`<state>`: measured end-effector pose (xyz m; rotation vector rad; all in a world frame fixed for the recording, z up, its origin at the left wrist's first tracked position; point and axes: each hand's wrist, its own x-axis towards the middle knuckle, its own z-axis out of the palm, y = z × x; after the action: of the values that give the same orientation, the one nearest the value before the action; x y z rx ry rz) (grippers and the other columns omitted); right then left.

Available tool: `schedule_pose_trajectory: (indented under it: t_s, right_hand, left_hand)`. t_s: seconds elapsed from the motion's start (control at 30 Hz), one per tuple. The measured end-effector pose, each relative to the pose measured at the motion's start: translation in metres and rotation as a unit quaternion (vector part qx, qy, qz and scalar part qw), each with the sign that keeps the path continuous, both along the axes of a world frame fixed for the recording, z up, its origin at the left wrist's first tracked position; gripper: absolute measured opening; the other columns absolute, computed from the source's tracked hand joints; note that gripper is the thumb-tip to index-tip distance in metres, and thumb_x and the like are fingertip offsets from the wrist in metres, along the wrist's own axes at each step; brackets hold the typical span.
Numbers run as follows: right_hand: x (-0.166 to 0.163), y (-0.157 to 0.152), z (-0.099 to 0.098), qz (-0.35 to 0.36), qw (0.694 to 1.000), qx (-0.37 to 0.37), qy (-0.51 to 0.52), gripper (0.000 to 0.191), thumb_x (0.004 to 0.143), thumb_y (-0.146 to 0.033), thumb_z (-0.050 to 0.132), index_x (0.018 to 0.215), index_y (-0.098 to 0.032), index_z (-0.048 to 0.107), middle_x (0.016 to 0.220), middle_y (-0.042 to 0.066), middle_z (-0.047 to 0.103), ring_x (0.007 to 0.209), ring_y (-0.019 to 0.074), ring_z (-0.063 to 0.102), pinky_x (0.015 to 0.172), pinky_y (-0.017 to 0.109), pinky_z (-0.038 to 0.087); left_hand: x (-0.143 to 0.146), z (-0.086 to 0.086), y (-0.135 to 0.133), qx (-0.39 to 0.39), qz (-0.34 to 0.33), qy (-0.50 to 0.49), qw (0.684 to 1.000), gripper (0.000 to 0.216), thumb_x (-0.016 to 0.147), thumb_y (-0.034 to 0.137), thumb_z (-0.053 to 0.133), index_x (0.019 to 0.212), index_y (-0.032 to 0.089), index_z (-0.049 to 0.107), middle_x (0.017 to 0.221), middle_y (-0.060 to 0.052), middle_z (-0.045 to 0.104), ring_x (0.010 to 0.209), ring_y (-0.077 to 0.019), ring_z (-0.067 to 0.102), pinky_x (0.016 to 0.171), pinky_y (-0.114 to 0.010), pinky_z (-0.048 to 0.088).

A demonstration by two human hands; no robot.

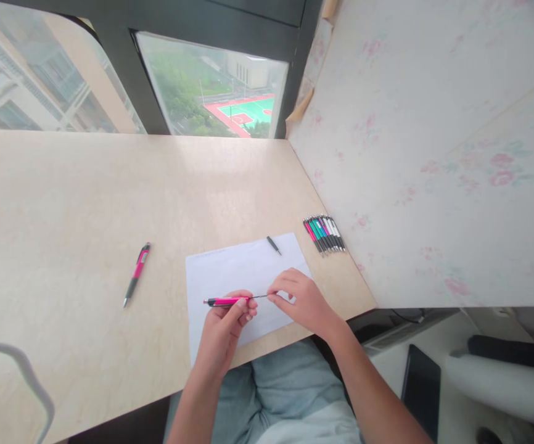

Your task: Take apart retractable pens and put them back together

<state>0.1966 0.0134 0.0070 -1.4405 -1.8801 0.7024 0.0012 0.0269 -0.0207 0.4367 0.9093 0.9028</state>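
Note:
My left hand point(230, 320) is closed around the pink barrel of a pen point(223, 302), its black clip end pointing left. From the barrel's right end a thin dark refill point(260, 296) sticks out. My right hand point(299, 299) pinches the far end of that refill between thumb and fingers. Both hands are above a white sheet of paper point(206, 271). On the paper's upper right lies a black grip section point(274, 245) with a pointed tip, apart from the pen.
A whole pink pen point(136, 275) with a black grip lies on the wooden table point(86, 203) to the left. Several pens point(324, 234) in mixed colours lie in a row beside the wallpapered wall point(410, 154). A grey cable point(26, 370) curves at lower left.

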Motion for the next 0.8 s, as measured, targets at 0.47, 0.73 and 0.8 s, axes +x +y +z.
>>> schedule_pose_trajectory:
  t_s: [0.47,0.73,0.8]
  right_hand:
    - [0.016,0.012,-0.013,-0.122,0.992,0.002,-0.033,0.008,0.088,-0.017,0.061,0.083,-0.021,0.066,0.083,0.002,0.067,0.077,0.0163,0.059,0.063,0.027,0.045]
    - [-0.009,0.057,-0.036,-0.255,0.943,0.049,-0.207,0.008,0.089,-0.018,0.06,0.087,-0.021,0.067,0.086,0.006,0.069,0.09,0.0222,0.059,0.069,0.03,0.041]
    - [-0.014,0.065,-0.038,-0.269,0.935,0.047,-0.227,0.008,0.09,-0.02,0.059,0.089,-0.021,0.067,0.087,0.006,0.068,0.089,0.0225,0.058,0.065,0.03,0.039]
  left_hand:
    - [-0.013,-0.004,0.009,-0.015,0.087,-0.013,0.996,0.032,0.066,0.029,0.088,0.089,0.011,0.076,0.079,-0.008,0.073,0.074,-0.0112,0.067,0.069,-0.018,0.055]
    - [-0.012,-0.005,0.007,-0.019,0.075,-0.02,0.997,0.032,0.068,0.029,0.087,0.091,0.011,0.077,0.08,-0.009,0.073,0.071,-0.0109,0.067,0.069,-0.018,0.056]
    - [-0.012,-0.005,0.006,-0.019,0.072,-0.02,0.997,0.031,0.068,0.03,0.087,0.092,0.011,0.077,0.08,-0.009,0.073,0.071,-0.0113,0.067,0.068,-0.019,0.056]
